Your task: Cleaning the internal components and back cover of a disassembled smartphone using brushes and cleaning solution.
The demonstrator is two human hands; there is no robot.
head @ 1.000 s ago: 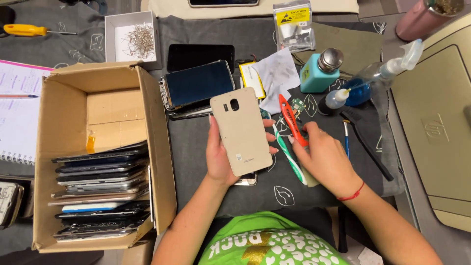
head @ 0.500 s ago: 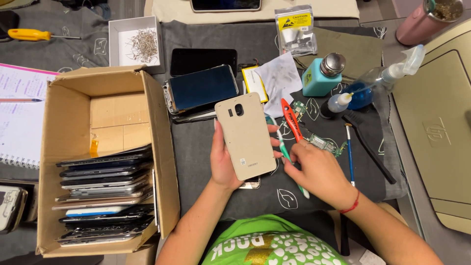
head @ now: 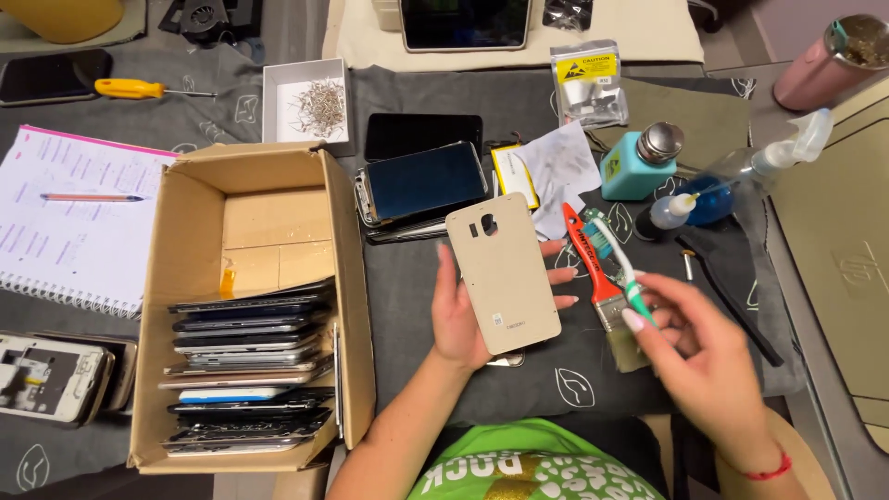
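Beige phone back cover [head: 503,274] gripped in left hand [head: 460,315], one green-white toothbrush [head: 614,260] pinched by right hand [head: 701,356].

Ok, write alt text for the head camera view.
A person's left hand holds up a beige phone back cover while the right hand holds a green-and-white toothbrush over a dark mat. A cardboard box of stacked phones sits left.

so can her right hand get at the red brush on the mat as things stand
Probably not without letting go first: the right hand is already closed on a toothbrush. The red-handled brush lies uncovered on the dark mat, right beside that hand, with nothing lying over it.
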